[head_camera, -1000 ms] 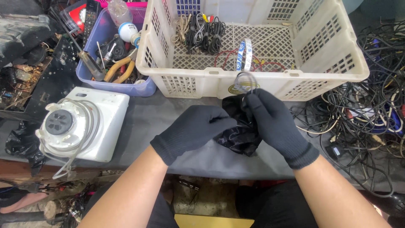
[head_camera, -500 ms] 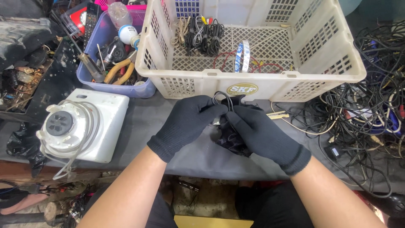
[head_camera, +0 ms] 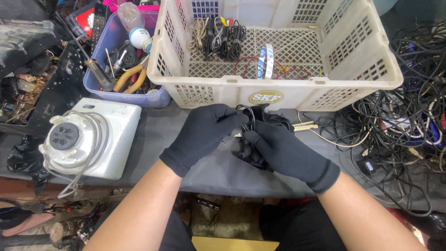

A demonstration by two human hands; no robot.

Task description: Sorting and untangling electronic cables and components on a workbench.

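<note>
Both hands wear black gloves and meet over the dark table just in front of a white plastic basket [head_camera: 232,86]. My left hand [head_camera: 202,135] and my right hand [head_camera: 283,151] together grip a bundle of black cable [head_camera: 251,118], a loop of it sticking up between the fingers. Most of the bundle is hidden under the gloves. Inside the basket lie several coiled cables [head_camera: 218,35] and a blue and white strip [head_camera: 265,60].
A white boxy device [head_camera: 90,137] with a cord wrapped over it sits at the left. Behind it a purple tray [head_camera: 155,100] holds pliers and a screwdriver. A big tangle of loose cables [head_camera: 404,125] covers the right side.
The hands have dropped a little nearer to me and to the table, still working the black cable. The metal ring seen at the basket's front a second ago is out of sight.
</note>
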